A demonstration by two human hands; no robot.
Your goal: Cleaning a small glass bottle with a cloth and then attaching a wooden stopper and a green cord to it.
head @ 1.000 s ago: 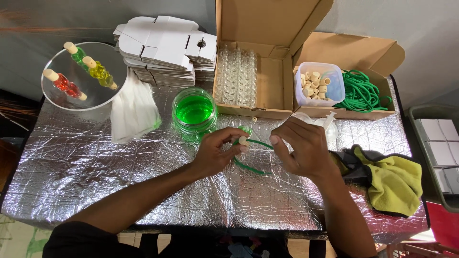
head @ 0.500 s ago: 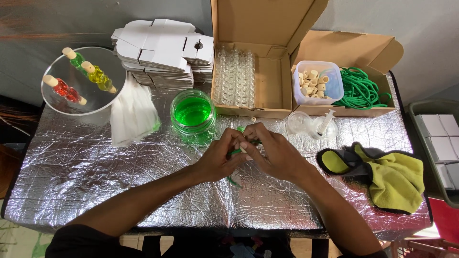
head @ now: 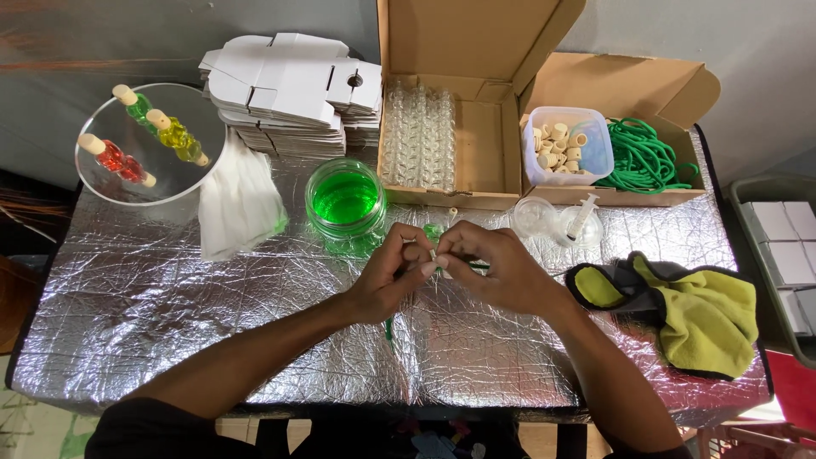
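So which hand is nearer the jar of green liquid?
Left. The left hand sits just below the jar of green liquid; the right hand is farther off, to its lower right.

Both hands meet at the middle of the foil-covered surface (head: 170, 331). The left hand (head: 387, 276) and right hand (head: 497, 272) pinch a small green-filled bottle (head: 434, 231) and a green cord (head: 388, 327) between their fingertips, the cord trailing down below the left hand. Just behind them stands a glass jar of green liquid (head: 344, 200). To the right lie a clear cup with a syringe (head: 580, 218) and a yellow-green cloth (head: 705, 310). Two open cardboard boxes (head: 484, 161) sit at the back.
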